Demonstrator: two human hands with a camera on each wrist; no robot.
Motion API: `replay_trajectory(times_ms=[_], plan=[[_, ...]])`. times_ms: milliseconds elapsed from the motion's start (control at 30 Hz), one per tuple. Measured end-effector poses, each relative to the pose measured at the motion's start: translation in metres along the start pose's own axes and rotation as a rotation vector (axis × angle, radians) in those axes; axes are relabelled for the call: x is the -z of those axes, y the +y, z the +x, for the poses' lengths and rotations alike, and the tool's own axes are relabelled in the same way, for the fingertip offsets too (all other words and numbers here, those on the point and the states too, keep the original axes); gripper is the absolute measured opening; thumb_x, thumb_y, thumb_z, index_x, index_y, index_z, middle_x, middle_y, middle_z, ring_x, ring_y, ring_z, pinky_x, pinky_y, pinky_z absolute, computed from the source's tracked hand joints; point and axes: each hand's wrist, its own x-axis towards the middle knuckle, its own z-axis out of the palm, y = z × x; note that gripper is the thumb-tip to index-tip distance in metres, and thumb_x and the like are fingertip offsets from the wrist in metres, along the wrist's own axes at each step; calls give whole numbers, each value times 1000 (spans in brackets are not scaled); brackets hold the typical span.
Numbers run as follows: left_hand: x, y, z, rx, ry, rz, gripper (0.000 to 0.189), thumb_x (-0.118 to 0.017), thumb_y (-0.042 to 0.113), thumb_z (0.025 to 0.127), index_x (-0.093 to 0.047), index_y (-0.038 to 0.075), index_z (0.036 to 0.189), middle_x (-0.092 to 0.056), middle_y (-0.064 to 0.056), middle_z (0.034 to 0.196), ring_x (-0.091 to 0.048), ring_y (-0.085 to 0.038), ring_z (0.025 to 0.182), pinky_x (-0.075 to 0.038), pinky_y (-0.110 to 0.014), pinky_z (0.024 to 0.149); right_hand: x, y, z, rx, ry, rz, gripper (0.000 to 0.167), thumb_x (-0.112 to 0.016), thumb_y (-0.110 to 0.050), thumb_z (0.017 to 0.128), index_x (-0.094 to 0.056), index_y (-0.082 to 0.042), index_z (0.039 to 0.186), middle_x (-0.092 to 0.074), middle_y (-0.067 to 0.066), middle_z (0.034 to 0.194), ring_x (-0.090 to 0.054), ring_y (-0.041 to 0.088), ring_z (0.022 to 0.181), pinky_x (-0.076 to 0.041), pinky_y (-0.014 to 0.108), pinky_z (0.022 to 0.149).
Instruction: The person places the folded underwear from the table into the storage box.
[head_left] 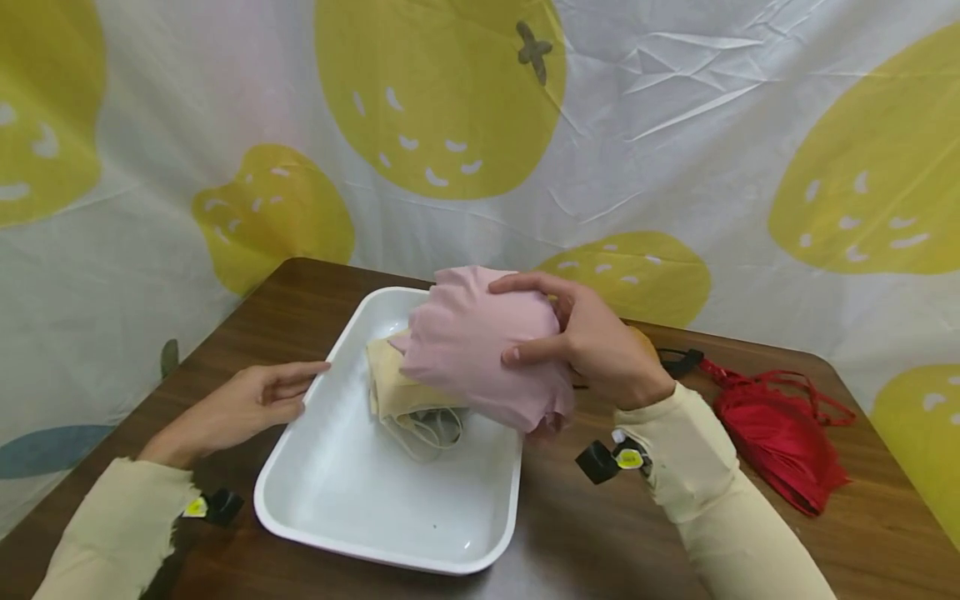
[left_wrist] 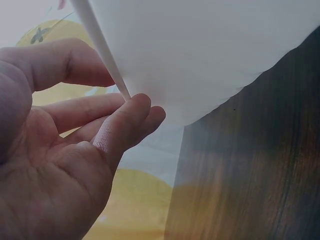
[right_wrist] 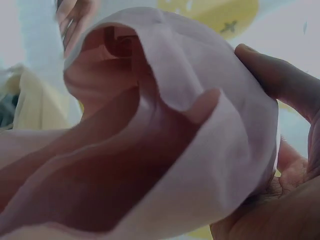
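Head view shows two hands, one white tray point(head_left: 375, 508) and three garments that can be told apart, all at a brown table point(head_left: 592, 542). The right hand point(head_left: 603, 346) grips one pink garment point(head_left: 472, 346) at its right side, fingers over the upper edge and thumb across the front, and holds it up above the tray's right part. The right wrist view shows that garment's hollow, folded underside. One cream garment point(head_left: 392, 385) lies folded inside the tray, toward its far end, with thin loops at its near side; the pink one overlaps it from the head camera, and whether the two touch cannot be told. The left hand point(head_left: 236, 408) is only slightly closed, lightly pinching the tray's left rim between fingers and thumb. One red garment point(head_left: 787, 433) with straps lies on the table to the right, well apart from the tray. Between it and the right wrist show one black strap point(head_left: 681, 362) and one small orange patch point(head_left: 643, 338), mostly hidden. Two black wrist cameras point(head_left: 597, 462) sit at two pale sleeves point(head_left: 705, 467). Behind hangs one white curtain point(head_left: 697, 125) printed with six yellow fruits.
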Motion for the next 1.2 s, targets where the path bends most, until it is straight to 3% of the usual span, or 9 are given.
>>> replay_trajectory(times_ms=[200, 367, 467, 600, 700, 800, 1200], plan=[[1, 0, 0, -13, -11, -22, 55, -55, 4, 99, -37, -13, 148, -44, -36, 149, -55, -16, 129, -58, -22, 91, -15, -19, 9, 73, -12, -40, 66, -84, -2, 75, -62, -25, 133, -64, 13, 121, -58, 26, 107, -60, 33, 81], [1, -1, -2, -36, -11, -26, 54, -54, 3, 99, -37, -14, 148, -43, -37, 149, -55, -11, 127, -57, -21, 91, -28, -29, 18, 127, -12, 25, 65, -84, -1, 75, -63, -24, 131, -65, 12, 121, -60, 25, 108, -57, 32, 85], [1, -1, -3, -43, -9, -22, 54, -54, 3, 99, -37, -15, 147, -41, -37, 149, -55, -14, 129, -56, -19, 91, -35, -31, 22, 151, -20, 73, 65, -83, 2, 75, -63, -21, 132, -64, 11, 124, -60, 24, 109, -56, 31, 88], [1, -1, -5, -36, 0, 7, 54, -54, 3, 99, -37, -14, 147, -40, -36, 151, -51, -29, 132, -55, -17, 92, -41, -29, 28, 161, -44, 133, 65, -79, 7, 75, -61, -16, 133, -63, 13, 123, -60, 24, 107, -56, 31, 88], [1, -1, -5, -38, 8, 21, 53, -54, 4, 99, -38, -13, 148, -40, -36, 151, -48, -35, 133, -54, -16, 92, -44, -24, 33, 156, -55, 171, 64, -78, 9, 76, -60, -14, 133, -63, 14, 121, -60, 23, 106, -57, 30, 86], [2, -1, -5, -41, 4, 16, 53, -54, 4, 100, -38, -12, 148, -40, -36, 151, -49, -34, 132, -55, -16, 92, -45, -16, 39, 136, -52, 191, 64, -76, 11, 77, -59, -11, 134, -63, 15, 123, -60, 23, 107, -57, 30, 87], [2, -1, -7, -9, 4, 4, 55, -56, 5, 99, -38, -11, 148, -45, -34, 149, -52, -38, 132, -58, -25, 91, -41, 22, 63, 3, 19, 175, 69, -71, 14, 78, -52, -8, 141, -52, 15, 145, -53, 24, 120, -52, 31, 99]])
